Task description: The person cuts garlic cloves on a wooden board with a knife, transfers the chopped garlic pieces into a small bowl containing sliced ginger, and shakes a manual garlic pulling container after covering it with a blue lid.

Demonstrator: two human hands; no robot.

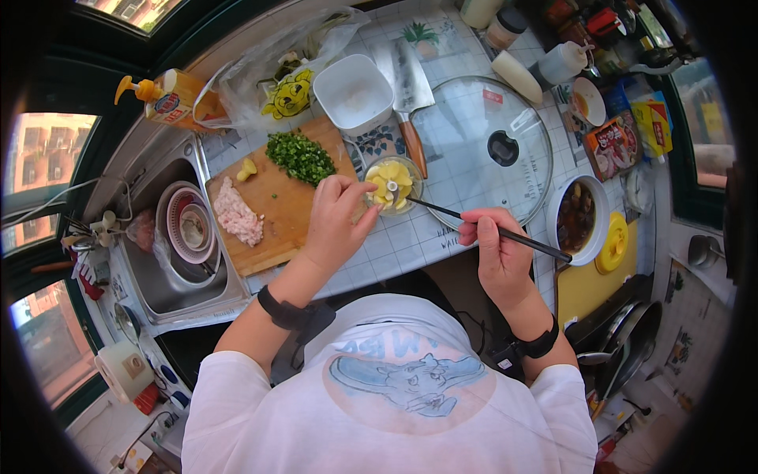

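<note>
My right hand (499,249) grips dark chopsticks (474,222), whose tips reach into a small clear bowl (416,201). Yellow slices, possibly ginger (400,175), lie in it around a white central hub. At the bowl's left rim is my left hand (340,222), thumb and forefinger apart; whether the fingertips touch anything is unclear. Left of it, a wooden cutting board (284,216) bears chopped green onion (300,157), minced meat (237,212) and a yellow piece of ginger (246,169).
Behind the bowl stand a white square container (353,95) and a cleaver (408,83). A glass lid (474,136) lies to the right, near a white bowl of dark soaked food (575,219). At left, the sink (148,284) holds nested baskets (172,219). Bottles line the back.
</note>
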